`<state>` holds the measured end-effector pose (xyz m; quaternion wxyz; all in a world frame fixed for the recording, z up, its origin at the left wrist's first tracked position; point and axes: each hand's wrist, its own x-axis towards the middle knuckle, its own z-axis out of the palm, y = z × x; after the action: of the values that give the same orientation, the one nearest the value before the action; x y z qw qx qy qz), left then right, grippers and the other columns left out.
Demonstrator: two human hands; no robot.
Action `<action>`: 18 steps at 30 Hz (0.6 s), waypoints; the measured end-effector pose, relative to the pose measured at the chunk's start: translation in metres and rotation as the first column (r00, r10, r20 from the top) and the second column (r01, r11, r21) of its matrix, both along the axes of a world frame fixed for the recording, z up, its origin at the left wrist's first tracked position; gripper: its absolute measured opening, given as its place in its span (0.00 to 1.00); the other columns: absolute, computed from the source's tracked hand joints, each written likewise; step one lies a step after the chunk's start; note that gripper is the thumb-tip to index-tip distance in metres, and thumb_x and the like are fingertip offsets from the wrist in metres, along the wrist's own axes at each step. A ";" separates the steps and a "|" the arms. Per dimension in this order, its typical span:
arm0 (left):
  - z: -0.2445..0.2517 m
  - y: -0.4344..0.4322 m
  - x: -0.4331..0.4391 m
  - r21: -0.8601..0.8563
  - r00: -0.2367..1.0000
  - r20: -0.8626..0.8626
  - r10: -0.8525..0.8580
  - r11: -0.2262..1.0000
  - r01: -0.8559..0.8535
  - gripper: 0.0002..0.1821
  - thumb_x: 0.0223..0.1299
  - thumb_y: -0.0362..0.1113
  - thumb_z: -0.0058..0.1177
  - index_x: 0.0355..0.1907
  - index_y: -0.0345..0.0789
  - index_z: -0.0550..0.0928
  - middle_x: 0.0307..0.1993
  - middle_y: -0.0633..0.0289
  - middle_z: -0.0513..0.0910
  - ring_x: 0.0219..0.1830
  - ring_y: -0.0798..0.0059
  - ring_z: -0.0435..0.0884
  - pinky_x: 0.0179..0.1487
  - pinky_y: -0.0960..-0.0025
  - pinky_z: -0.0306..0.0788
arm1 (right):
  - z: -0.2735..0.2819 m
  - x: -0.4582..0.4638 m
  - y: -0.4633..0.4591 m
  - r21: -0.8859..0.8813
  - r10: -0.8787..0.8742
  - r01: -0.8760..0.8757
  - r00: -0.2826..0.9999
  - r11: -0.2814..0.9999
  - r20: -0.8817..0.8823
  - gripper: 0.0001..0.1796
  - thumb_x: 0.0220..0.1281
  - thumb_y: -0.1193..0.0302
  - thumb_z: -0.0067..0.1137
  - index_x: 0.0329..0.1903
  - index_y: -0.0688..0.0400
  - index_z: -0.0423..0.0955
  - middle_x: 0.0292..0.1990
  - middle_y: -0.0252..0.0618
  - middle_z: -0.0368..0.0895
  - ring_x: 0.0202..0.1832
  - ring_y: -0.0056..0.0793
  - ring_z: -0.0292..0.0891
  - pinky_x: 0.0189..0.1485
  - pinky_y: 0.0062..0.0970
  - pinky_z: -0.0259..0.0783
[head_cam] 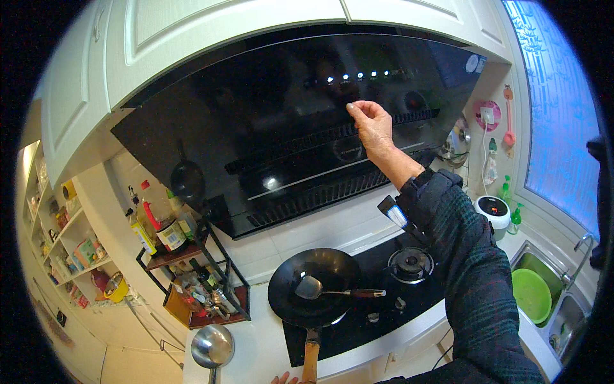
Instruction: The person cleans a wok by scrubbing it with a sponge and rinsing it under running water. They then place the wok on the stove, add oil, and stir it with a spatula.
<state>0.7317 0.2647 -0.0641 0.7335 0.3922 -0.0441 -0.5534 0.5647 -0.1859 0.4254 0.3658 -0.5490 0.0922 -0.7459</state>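
My right hand (pixel 371 126) is raised before the black glass range hood (pixel 288 91), below its row of lit touch icons. Thumb and forefinger meet at the tips, and no object shows between them. At the bottom edge, only the fingers of my left hand (pixel 286 379) show, beside the wooden handle (pixel 311 355) of a black wok (pixel 314 312); whether they touch it I cannot tell. The wok sits on the left burner of the black gas hob (pixel 350 331). A metal spatula (pixel 308 287) lies in it, its handle reaching over the right rim.
A steel ladle (pixel 212 345) lies on the white counter left of the hob. Behind it stands a two-tier rack (pixel 242 307) with bottles. The right burner (pixel 410 265) is bare. Far right are a white round appliance (pixel 492 213) and a sink holding a green basin (pixel 531 295).
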 end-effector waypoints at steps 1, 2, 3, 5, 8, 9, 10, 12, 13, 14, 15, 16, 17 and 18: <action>-0.001 0.000 0.000 0.002 1.000 0.015 -0.004 1.000 0.004 0.31 0.62 0.59 0.36 0.64 0.46 0.61 0.63 0.58 0.60 0.62 0.61 0.60 0.57 0.54 0.59 | 0.001 0.000 0.001 -0.023 0.032 -0.032 0.999 0.999 0.017 0.16 0.56 0.55 0.59 0.33 0.56 0.76 0.27 0.28 0.75 0.24 0.14 0.64 0.24 0.16 0.60; -0.001 0.000 0.000 0.003 1.000 0.031 -0.008 1.000 0.008 0.31 0.62 0.59 0.36 0.65 0.46 0.61 0.63 0.57 0.60 0.63 0.61 0.60 0.58 0.54 0.58 | 0.003 -0.001 0.001 -0.050 0.074 -0.073 0.997 0.996 0.021 0.17 0.57 0.54 0.58 0.36 0.54 0.76 0.27 0.28 0.75 0.24 0.14 0.63 0.23 0.16 0.58; 0.000 0.001 0.000 0.017 1.000 0.005 0.003 1.000 -0.003 0.32 0.62 0.59 0.36 0.65 0.46 0.60 0.63 0.57 0.59 0.62 0.61 0.60 0.58 0.53 0.58 | 0.006 -0.002 0.002 0.025 0.117 -0.118 0.993 0.993 0.020 0.18 0.57 0.52 0.56 0.36 0.55 0.76 0.28 0.28 0.75 0.24 0.14 0.63 0.23 0.16 0.58; 0.004 0.004 -0.002 0.047 0.998 -0.048 0.029 0.999 -0.027 0.32 0.62 0.59 0.37 0.65 0.46 0.60 0.63 0.57 0.59 0.62 0.60 0.60 0.59 0.53 0.57 | 0.013 -0.005 0.003 0.155 0.223 -0.225 0.974 0.962 0.032 0.22 0.58 0.48 0.53 0.35 0.55 0.76 0.29 0.29 0.76 0.25 0.15 0.63 0.24 0.16 0.57; 0.009 0.009 -0.005 0.048 0.999 -0.022 0.043 0.998 -0.042 0.33 0.61 0.60 0.39 0.65 0.46 0.60 0.61 0.57 0.62 0.60 0.59 0.63 0.58 0.52 0.59 | 0.020 -0.005 0.006 0.285 0.236 -0.219 0.972 0.933 -0.025 0.30 0.52 0.39 0.53 0.39 0.55 0.72 0.26 0.26 0.68 0.25 0.15 0.61 0.25 0.16 0.55; 0.010 0.010 -0.005 0.046 0.999 -0.023 0.044 0.998 -0.043 0.33 0.61 0.60 0.40 0.65 0.46 0.60 0.60 0.57 0.63 0.58 0.59 0.64 0.57 0.53 0.60 | 0.022 -0.004 0.007 0.316 0.229 -0.208 0.973 0.926 -0.033 0.32 0.50 0.38 0.54 0.39 0.55 0.71 0.25 0.25 0.66 0.24 0.15 0.61 0.25 0.17 0.55; 0.011 0.011 -0.005 0.045 0.999 -0.023 0.046 0.998 -0.045 0.33 0.60 0.60 0.41 0.65 0.46 0.61 0.59 0.57 0.64 0.57 0.60 0.65 0.56 0.54 0.62 | 0.024 -0.003 0.007 0.327 0.218 -0.196 0.976 0.925 -0.029 0.33 0.45 0.37 0.57 0.39 0.54 0.69 0.25 0.25 0.62 0.25 0.15 0.60 0.24 0.17 0.54; 0.011 0.012 -0.005 0.026 0.998 -0.031 0.056 0.998 -0.056 0.33 0.60 0.60 0.42 0.64 0.46 0.61 0.58 0.58 0.65 0.55 0.60 0.67 0.54 0.55 0.64 | 0.026 -0.001 0.009 0.359 0.221 -0.198 0.975 0.912 -0.025 0.32 0.45 0.37 0.58 0.37 0.53 0.68 0.25 0.25 0.62 0.25 0.15 0.60 0.23 0.17 0.54; 0.010 0.012 -0.004 0.010 0.997 -0.041 0.060 0.998 -0.060 0.33 0.59 0.60 0.43 0.64 0.46 0.62 0.57 0.58 0.66 0.53 0.61 0.68 0.53 0.55 0.65 | 0.027 0.000 0.010 0.370 0.216 -0.194 0.976 0.909 -0.021 0.31 0.45 0.37 0.58 0.35 0.52 0.68 0.26 0.25 0.62 0.25 0.15 0.60 0.23 0.18 0.54; 0.009 0.012 -0.004 -0.004 0.997 -0.052 0.061 0.998 -0.061 0.34 0.59 0.60 0.43 0.64 0.46 0.62 0.56 0.58 0.67 0.52 0.61 0.69 0.52 0.56 0.66 | 0.028 0.000 0.010 0.376 0.220 -0.199 0.975 0.905 -0.014 0.30 0.44 0.38 0.60 0.33 0.51 0.66 0.25 0.24 0.62 0.24 0.14 0.60 0.22 0.18 0.54; 0.008 0.012 -0.003 0.002 0.996 -0.059 0.065 0.998 -0.065 0.34 0.59 0.60 0.43 0.64 0.45 0.62 0.55 0.59 0.68 0.51 0.61 0.69 0.51 0.56 0.67 | 0.029 0.001 0.009 0.387 0.223 -0.199 0.975 0.901 -0.019 0.30 0.43 0.38 0.60 0.33 0.51 0.66 0.24 0.24 0.62 0.24 0.14 0.60 0.22 0.17 0.54; 0.006 0.012 -0.003 0.008 0.995 -0.067 0.068 0.998 -0.067 0.33 0.59 0.60 0.44 0.64 0.45 0.62 0.55 0.59 0.68 0.51 0.62 0.70 0.51 0.56 0.67 | 0.030 0.000 0.009 0.396 0.215 -0.191 0.976 0.898 -0.018 0.31 0.43 0.38 0.61 0.32 0.51 0.65 0.24 0.24 0.61 0.23 0.14 0.61 0.22 0.17 0.54; 0.005 0.012 -0.002 0.012 0.995 -0.073 0.071 0.997 -0.070 0.33 0.59 0.60 0.44 0.63 0.45 0.63 0.54 0.59 0.69 0.50 0.62 0.70 0.50 0.56 0.68 | 0.031 0.000 0.009 0.393 0.211 -0.187 0.977 0.900 -0.017 0.31 0.42 0.38 0.61 0.32 0.51 0.65 0.23 0.24 0.61 0.23 0.14 0.61 0.22 0.17 0.54; 0.004 0.012 -0.001 0.005 0.995 -0.075 0.071 0.997 -0.071 0.33 0.59 0.59 0.44 0.63 0.45 0.63 0.53 0.59 0.69 0.50 0.62 0.70 0.50 0.56 0.68 | 0.031 0.000 0.008 0.397 0.211 -0.184 0.977 0.899 -0.024 0.31 0.42 0.38 0.61 0.32 0.52 0.65 0.23 0.24 0.61 0.23 0.14 0.61 0.22 0.17 0.54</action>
<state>0.7303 0.2766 -0.0606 0.7534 0.3732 -0.0020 -0.5414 0.5643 -0.1776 0.4565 0.5388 -0.4954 0.1955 -0.6527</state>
